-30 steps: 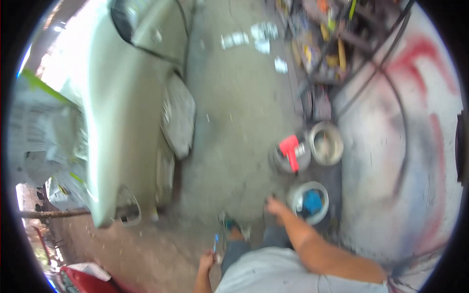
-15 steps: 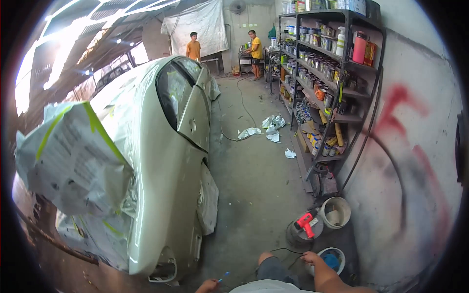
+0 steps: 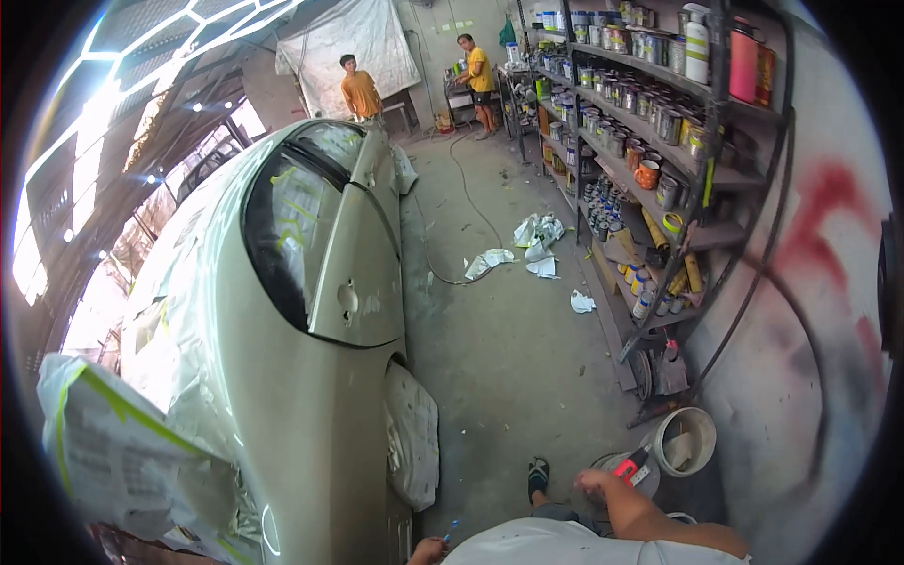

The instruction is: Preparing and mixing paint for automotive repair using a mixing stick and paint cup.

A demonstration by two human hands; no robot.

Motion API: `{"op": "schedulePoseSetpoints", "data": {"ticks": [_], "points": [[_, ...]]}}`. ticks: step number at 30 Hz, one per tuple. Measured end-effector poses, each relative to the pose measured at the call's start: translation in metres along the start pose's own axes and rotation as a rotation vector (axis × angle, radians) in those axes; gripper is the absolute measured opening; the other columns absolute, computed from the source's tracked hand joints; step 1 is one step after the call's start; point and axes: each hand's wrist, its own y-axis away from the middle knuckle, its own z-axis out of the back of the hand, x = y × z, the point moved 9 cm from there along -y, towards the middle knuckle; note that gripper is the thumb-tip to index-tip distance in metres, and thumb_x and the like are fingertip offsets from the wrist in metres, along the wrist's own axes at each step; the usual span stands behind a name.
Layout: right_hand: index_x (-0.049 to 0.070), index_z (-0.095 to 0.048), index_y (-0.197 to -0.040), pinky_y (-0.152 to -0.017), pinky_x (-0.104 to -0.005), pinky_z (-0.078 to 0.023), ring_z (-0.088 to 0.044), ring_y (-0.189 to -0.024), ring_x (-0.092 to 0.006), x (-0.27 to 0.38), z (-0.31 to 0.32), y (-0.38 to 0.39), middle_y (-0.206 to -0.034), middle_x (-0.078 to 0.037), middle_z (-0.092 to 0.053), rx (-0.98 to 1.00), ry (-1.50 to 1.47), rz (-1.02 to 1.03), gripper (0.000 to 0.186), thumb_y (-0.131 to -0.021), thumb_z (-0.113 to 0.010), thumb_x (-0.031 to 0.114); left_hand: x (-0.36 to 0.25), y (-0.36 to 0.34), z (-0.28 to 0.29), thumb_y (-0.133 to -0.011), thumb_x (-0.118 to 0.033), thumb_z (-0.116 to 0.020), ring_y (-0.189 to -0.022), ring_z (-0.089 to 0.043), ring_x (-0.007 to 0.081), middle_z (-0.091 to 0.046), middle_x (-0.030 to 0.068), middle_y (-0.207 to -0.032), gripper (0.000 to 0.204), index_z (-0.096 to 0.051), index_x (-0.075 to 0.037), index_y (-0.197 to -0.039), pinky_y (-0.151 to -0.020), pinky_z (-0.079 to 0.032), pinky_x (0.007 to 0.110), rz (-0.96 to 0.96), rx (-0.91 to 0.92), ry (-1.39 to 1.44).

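Observation:
At the lower edge my left hand (image 3: 430,551) is closed round a thin blue stick (image 3: 452,530), its tip poking up past the fingers; its exact kind is too small to tell. My right hand (image 3: 593,482) reaches forward with fingers curled, and whatever is in them is hidden. Just beyond it, a red heat gun (image 3: 629,465) lies on a round container lid (image 3: 648,484), partly covered by my forearm. Left of me stands a pale green car body (image 3: 320,414), with a paper-covered wheel (image 3: 411,435) and masking paper (image 3: 132,447) taped over its front.
A bucket (image 3: 686,441) stands by the right wall, below a metal shelf rack (image 3: 650,141) full of cans. Crumpled paper (image 3: 539,235) and a long hose (image 3: 468,193) lie on the floor. Two people, one in orange (image 3: 360,92) and one in yellow (image 3: 480,73), stand at the back.
My view has shifted forward along the car. The black cord that was at my right hand no longer shows, and that hand is now closer to the heat gun.

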Motion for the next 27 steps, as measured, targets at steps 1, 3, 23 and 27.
{"op": "schedulePoseSetpoints", "data": {"ticks": [1,3,23,27], "points": [[0.011,-0.059,-0.107,-0.056,-0.0397,-0.047,-0.057,-0.074,-0.0204,0.018,0.052,-0.003,-0.092,-0.008,-0.061,-0.051,-0.018,0.029,0.033,-0.084,-0.058,0.035,-0.004,-0.013,0.005,-0.083,-0.026,-0.058,-0.073,-0.06,0.0158,-0.064,0.0028,-0.076,0.018,-0.067,-0.01,-0.085,-0.07,-0.048,0.031,0.055,0.008,0.044],[0.011,-0.06,-0.104,-0.057,-0.0409,-0.046,-0.057,-0.072,-0.0211,0.044,0.152,-0.001,-0.089,-0.009,-0.062,-0.217,-0.103,-0.014,0.031,-0.084,-0.058,0.034,-0.022,-0.039,0.018,-0.083,-0.018,-0.054,-0.062,-0.058,0.0163,-0.062,0.0051,-0.074,0.014,-0.064,-0.009,-0.086,-0.053,-0.044,0.032,0.071,0.06,0.431],[0.012,-0.058,-0.067,-0.037,-0.0351,-0.033,-0.046,-0.042,-0.0168,0.103,0.624,-0.118,-0.051,-0.002,-0.049,-0.54,-0.515,-0.17,0.019,-0.081,-0.049,0.02,-0.47,-0.437,0.282,-0.079,-0.022,-0.057,-0.058,-0.06,0.0168,-0.063,0.0068,-0.066,0.017,-0.067,-0.009,-0.08,-0.05,-0.047,0.034,-0.101,0.25,-0.515],[0.011,-0.061,-0.085,-0.04,-0.0328,-0.033,-0.046,-0.045,-0.0144,0.084,0.639,-0.13,-0.062,-0.002,-0.055,-0.331,-0.55,-0.28,0.019,-0.085,-0.046,0.022,-0.679,-0.487,0.421,-0.077,-0.032,-0.053,-0.066,-0.065,0.0228,-0.067,0.0092,-0.073,0.027,-0.069,-0.01,-0.08,-0.062,-0.05,0.036,-0.251,-0.141,-0.236]]}}
